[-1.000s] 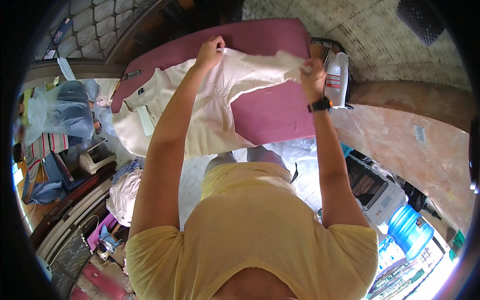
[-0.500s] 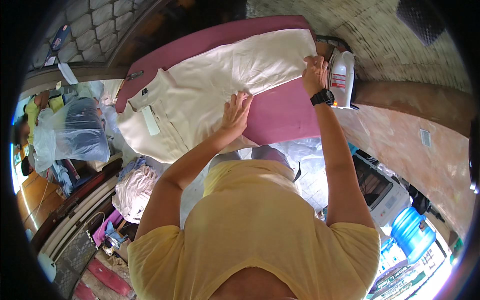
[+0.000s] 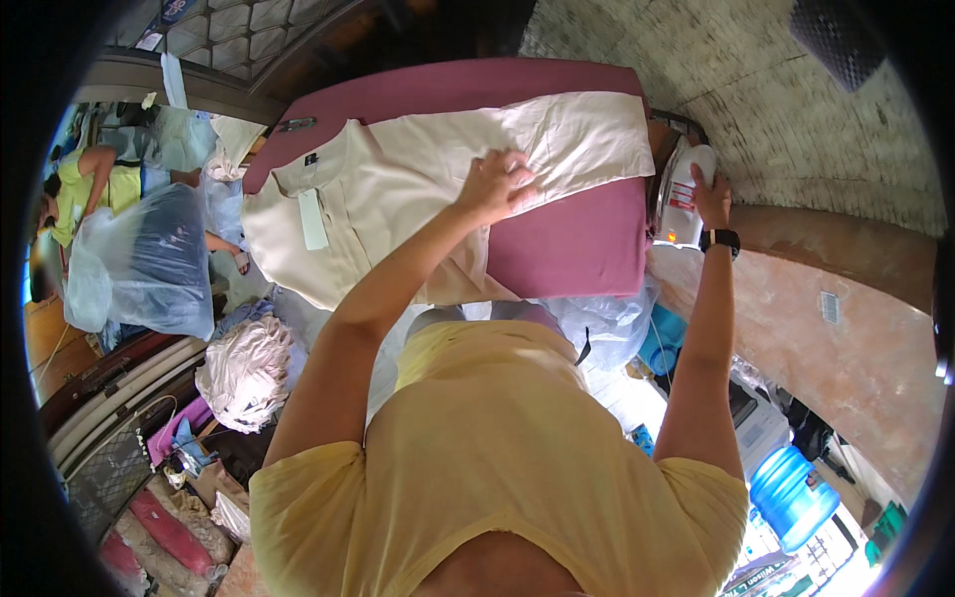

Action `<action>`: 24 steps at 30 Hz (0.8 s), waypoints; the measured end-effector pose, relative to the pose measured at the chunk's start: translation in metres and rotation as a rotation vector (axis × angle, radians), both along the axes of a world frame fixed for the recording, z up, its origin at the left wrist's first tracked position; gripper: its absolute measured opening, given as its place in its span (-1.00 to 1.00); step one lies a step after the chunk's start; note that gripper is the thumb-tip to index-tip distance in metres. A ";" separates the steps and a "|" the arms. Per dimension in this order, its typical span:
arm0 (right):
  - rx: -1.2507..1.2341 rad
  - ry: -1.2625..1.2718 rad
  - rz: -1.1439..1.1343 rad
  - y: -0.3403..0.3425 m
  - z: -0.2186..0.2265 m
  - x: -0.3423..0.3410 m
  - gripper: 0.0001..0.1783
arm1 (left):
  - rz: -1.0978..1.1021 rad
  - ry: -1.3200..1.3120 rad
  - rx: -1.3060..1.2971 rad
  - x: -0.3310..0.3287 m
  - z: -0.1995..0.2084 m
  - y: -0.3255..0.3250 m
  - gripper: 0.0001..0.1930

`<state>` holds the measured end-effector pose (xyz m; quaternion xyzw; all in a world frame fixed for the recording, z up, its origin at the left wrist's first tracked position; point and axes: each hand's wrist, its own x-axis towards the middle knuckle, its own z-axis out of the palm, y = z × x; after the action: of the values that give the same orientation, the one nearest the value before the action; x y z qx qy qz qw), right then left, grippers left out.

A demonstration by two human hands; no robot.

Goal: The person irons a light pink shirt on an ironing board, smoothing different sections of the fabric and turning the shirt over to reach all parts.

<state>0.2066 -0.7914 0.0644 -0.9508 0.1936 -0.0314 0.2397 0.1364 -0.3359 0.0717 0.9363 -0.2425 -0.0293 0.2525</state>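
Note:
A cream shirt (image 3: 398, 164) lies spread on a maroon ironing board (image 3: 567, 244), with a white paper tag (image 3: 312, 219) near its neckline. My left hand (image 3: 494, 187) is over the middle of the shirt, fingers loosely bent and apart, holding nothing. Whether its fingertips touch the cloth I cannot tell. Past the board's right end stands a white clothes iron (image 3: 680, 204) with a small orange light glowing low on it. My right hand (image 3: 712, 202), with a dark watch on the wrist, has its fingers around the iron's right side.
At the left a person in yellow (image 3: 119, 189) sits behind a clear plastic bag of dark cloth (image 3: 164, 264). A pile of pale clothes (image 3: 249, 373) lies nearer. A wall ledge (image 3: 846, 249) runs along the right; a blue water jug (image 3: 794, 497) stands at lower right.
My right hand has moved from the shirt's right end out to the iron. My left hand has shifted slightly right, off its earlier spot on the cloth. The whole view has tilted a little.

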 end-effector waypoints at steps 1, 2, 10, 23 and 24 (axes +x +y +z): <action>0.005 -0.059 -0.017 -0.003 0.008 -0.005 -0.18 | 0.116 -0.070 -0.130 0.013 0.004 0.007 -0.69; 0.012 -0.120 -0.025 0.003 0.023 -0.005 -0.18 | 0.204 -0.151 -0.330 0.032 0.004 0.024 -0.75; -0.314 0.016 0.698 0.161 0.114 -0.005 -0.12 | 0.338 0.011 0.124 0.110 -0.014 0.050 -0.58; -0.123 -0.097 0.688 0.344 0.067 0.014 -0.28 | 0.362 -0.028 0.132 0.111 -0.022 0.148 -0.70; -0.114 -0.137 0.774 0.348 0.064 0.014 -0.28 | 0.361 -0.040 0.196 0.104 -0.018 0.159 -0.69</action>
<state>0.2205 -0.4434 0.1287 -0.9610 -0.1975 -0.0129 0.1932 0.2403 -0.1765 0.0539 0.9850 -0.0719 0.0118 0.1565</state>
